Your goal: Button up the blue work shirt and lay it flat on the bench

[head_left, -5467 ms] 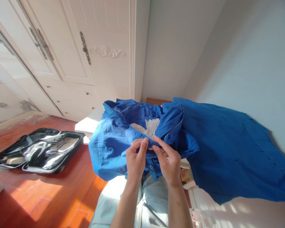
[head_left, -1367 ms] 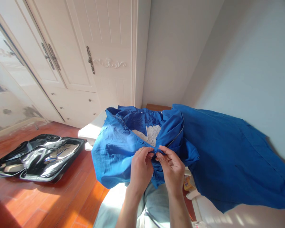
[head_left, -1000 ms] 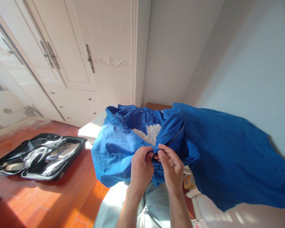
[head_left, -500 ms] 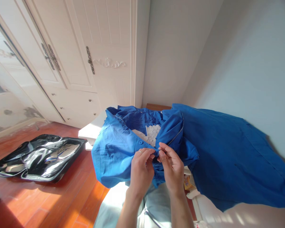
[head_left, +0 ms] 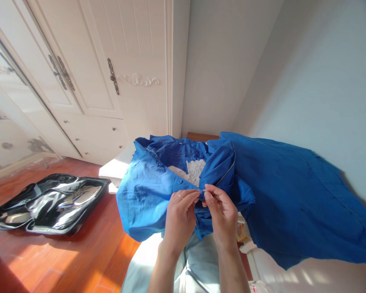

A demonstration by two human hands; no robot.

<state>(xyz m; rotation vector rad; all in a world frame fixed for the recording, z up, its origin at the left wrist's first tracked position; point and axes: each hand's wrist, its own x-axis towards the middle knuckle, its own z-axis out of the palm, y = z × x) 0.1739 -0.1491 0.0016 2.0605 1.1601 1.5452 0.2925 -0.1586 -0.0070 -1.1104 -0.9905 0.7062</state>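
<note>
A blue buttoned garment (head_left: pixel 146 187), seemingly a jacket or shirt, lies spread in front of me with its front opening gaping. My left hand (head_left: pixel 183 213) pinches the edge of that opening between thumb and fingers; a ring shows on one finger. Right beside it, my right hand (head_left: pixel 221 209) pinches the same edge, the fingertips of both hands nearly meeting. Whatever small part lies between the fingertips is hidden. One button (head_left: pixel 179 182) shows on the edge just above my left hand. White textured cloth (head_left: pixel 196 170) is visible inside the opening.
More blue fabric (head_left: pixel 295 199) stretches to the right along the wall (head_left: pixel 323 93). An open black suitcase (head_left: pixel 49 203) with things inside lies on the red wooden floor (head_left: pixel 88 254). Behind stands a cream wardrobe (head_left: pixel 140 36). My legs in pale trousers (head_left: pixel 143 264) are below.
Both hands stay at the same spot on the garment's edge, with only slight shifts of the fingers. The whole view has moved a little.
</note>
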